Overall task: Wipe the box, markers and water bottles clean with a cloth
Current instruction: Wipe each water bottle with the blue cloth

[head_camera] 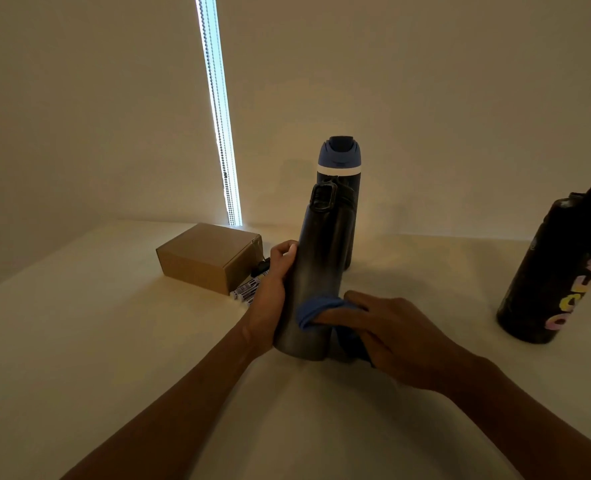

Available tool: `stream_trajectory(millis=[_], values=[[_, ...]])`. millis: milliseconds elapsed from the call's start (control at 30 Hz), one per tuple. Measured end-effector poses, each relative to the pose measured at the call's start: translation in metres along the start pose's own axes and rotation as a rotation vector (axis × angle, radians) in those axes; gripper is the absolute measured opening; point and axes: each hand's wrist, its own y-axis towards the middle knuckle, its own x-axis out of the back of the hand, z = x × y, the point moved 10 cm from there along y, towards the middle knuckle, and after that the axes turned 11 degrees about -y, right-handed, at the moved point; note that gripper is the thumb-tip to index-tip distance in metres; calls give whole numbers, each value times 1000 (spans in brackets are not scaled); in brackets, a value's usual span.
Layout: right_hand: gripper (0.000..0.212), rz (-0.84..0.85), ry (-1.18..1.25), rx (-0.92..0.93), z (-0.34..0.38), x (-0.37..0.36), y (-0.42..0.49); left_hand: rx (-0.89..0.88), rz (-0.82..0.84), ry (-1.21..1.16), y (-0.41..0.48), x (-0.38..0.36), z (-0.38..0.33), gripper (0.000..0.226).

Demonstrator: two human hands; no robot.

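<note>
A tall dark water bottle (316, 258) with a loop handle on its lid stands on the white table in front of me. My left hand (271, 296) grips its left side. My right hand (387, 336) presses a blue cloth (316, 308) against the bottle's lower right side. Behind it stands a second dark bottle with a blue lid (339, 157). A third black bottle with coloured lettering (560, 275) stands at the right. A brown cardboard box (211, 256) lies to the left, and markers (249, 289) lie between the box and my left hand, partly hidden.
The white table (114, 341) runs back to a pale roller blind. A bright slit of light with a bead chain (223, 133) hangs behind the box.
</note>
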Motion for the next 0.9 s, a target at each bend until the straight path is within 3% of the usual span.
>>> stream_trajectory(millis=[233,333,467,567,633,733,900], values=[[50,123,-4,129,31,-15,0,120,57,-148,-3,-6,10,55],[50,140,-40,130,29,-14,-1,42,52,-144,-2,-5,5,40],[44,-49,-45,-41,-1,11,0,38,-13,-44,1,5,3,42],[46,-212,9,-189,-38,22,2,-37,34,34,1,-2,-3,40],[57,-239,77,-306,-62,20,4,-76,45,39,-2,-8,-8,37],[42,-184,209,-464,-86,11,6,-82,43,25,-2,-9,-9,36],[49,-405,182,-475,-84,43,7,-40,35,13,-2,-8,-4,40]])
